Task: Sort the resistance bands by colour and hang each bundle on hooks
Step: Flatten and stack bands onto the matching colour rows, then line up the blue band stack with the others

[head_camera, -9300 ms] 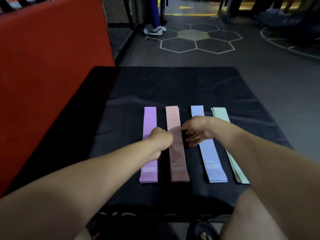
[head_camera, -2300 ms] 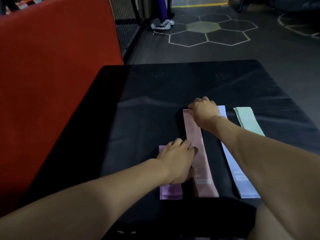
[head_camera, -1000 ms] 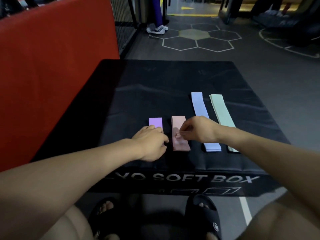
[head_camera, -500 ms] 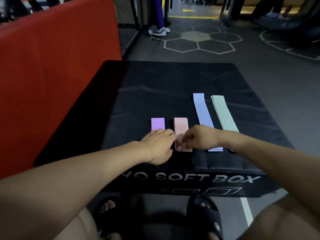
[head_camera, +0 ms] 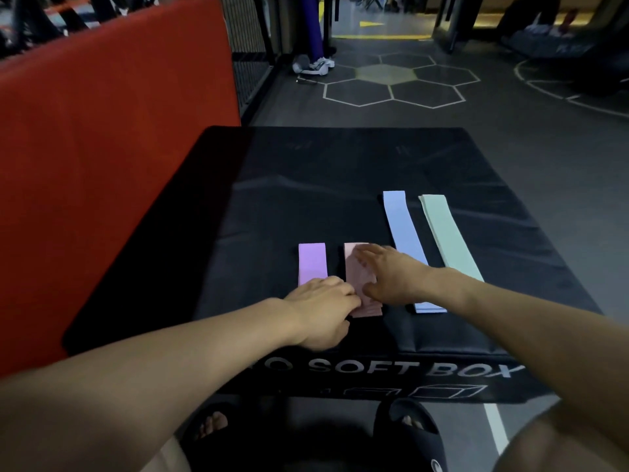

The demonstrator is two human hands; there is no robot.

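Four resistance bands lie side by side on top of a black soft box [head_camera: 306, 185]. The purple band [head_camera: 312, 263] and the pink band [head_camera: 357, 277] are folded short; the blue band [head_camera: 401, 226] and the mint green band [head_camera: 446, 233] lie at full length. My left hand [head_camera: 320, 311] has its curled fingers at the near left edge of the pink band and covers the purple band's near end. My right hand [head_camera: 391, 277] lies over the pink band with fingers stretched out flat on it.
A tall red pad [head_camera: 112, 148] stands along the left side of the box. Beyond the box is dark floor with hexagon markings [head_camera: 394, 83]. A person's legs in white shoes [head_camera: 313, 64] stand at the far end. My feet in black slides [head_camera: 408, 434] are below the box's front edge.
My right hand has opened from a pinch at the pink band's near part and spread forward flat over it. My left hand stays at the band's near left edge.
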